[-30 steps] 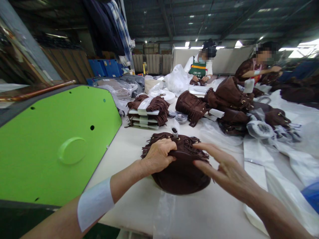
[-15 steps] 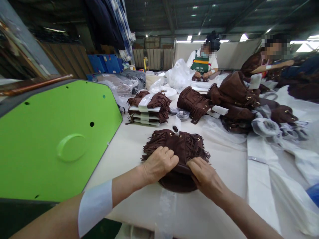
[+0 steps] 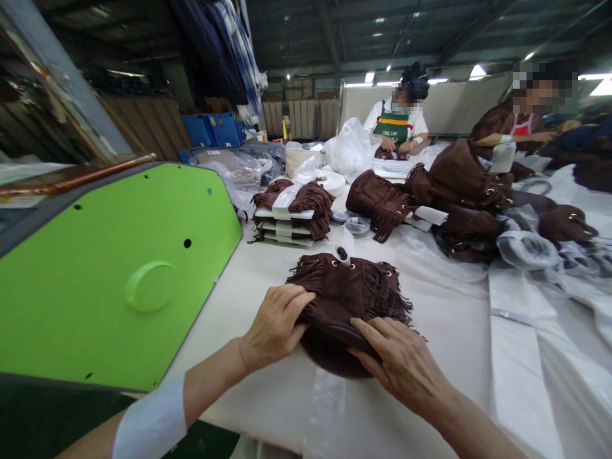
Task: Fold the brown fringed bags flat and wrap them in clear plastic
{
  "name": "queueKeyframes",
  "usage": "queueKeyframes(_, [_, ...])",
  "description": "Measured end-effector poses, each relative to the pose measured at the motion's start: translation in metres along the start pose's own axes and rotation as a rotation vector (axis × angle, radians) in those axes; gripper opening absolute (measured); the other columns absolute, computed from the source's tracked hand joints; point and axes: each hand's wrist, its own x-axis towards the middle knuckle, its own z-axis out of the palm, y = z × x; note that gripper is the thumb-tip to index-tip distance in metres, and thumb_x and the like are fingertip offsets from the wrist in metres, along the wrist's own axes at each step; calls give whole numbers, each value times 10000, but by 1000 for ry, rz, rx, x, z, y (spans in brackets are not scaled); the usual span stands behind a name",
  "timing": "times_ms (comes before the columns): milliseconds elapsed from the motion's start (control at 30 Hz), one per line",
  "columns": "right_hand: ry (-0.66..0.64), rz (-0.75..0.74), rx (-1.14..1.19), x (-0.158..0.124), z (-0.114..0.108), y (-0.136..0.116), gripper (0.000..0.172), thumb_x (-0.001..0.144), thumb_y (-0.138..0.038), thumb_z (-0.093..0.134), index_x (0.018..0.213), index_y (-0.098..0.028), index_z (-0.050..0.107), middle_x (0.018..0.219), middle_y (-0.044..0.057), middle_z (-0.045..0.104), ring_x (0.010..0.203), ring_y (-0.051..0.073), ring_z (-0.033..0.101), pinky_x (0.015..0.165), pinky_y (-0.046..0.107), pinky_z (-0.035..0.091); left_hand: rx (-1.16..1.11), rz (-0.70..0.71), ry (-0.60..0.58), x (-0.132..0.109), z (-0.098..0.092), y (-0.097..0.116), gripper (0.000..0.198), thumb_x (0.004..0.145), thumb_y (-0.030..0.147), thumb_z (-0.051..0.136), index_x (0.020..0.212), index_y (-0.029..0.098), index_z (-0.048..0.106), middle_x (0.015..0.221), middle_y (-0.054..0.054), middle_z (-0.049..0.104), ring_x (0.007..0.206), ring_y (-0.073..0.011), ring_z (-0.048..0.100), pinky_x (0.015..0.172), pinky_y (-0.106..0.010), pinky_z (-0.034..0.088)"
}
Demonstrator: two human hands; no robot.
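A dark brown fringed bag [image 3: 335, 287] with metal eyelets lies on the white table [image 3: 268, 395] in front of me. My left hand [image 3: 280, 319] grips its left edge, fingers on top and thumb near the rim. On the right, my right hand [image 3: 394, 354] pinches the bag's near edge between thumb and fingers. A dark toggle [image 3: 342, 254] with a white wrap sits at the bag's far edge. The rounded base of the bag bulges toward me below both hands.
A green panel [image 3: 95, 274] stands at the left. Behind the bag is a stack of fringed brown pieces [image 3: 291, 210] with white bands. More brown bags [image 3: 466, 178] and plastic wrap lie at the right. Two people work across the table.
My left hand has moved left along the bag, from its middle to its left edge. My right hand has its fingers spread further over the near edge. The view has shifted slightly.
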Motion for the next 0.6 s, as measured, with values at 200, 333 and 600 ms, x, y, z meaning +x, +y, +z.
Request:
queueKeyframes(200, [101,80,56,-3,7,3,270,912,-343,419,1030,-150,567,771,57,625,670,162,585,617,274,454,-383,-775,-112,-40,5,28,98,789,192,481,843,191,562,774,-22,618,713,-167,585,651,-291,464])
queueKeyframes(333, [153,96,141,-3,8,6,264,909,-364,425,1007,-164,567,752,46,628,663,155,594,607,257,466,-443,-1057,-16,-29,25,46,204,718,205,568,903,172,491,832,-33,599,736,-177,575,696,-327,465])
queueKeyframes(600, [-42,344,487,11,-15,16,267,855,-443,470,761,-227,596,632,-16,584,558,130,542,479,217,423,-428,-1174,224,-7,46,44,369,636,155,657,901,193,403,858,-3,538,794,-170,547,721,-310,449])
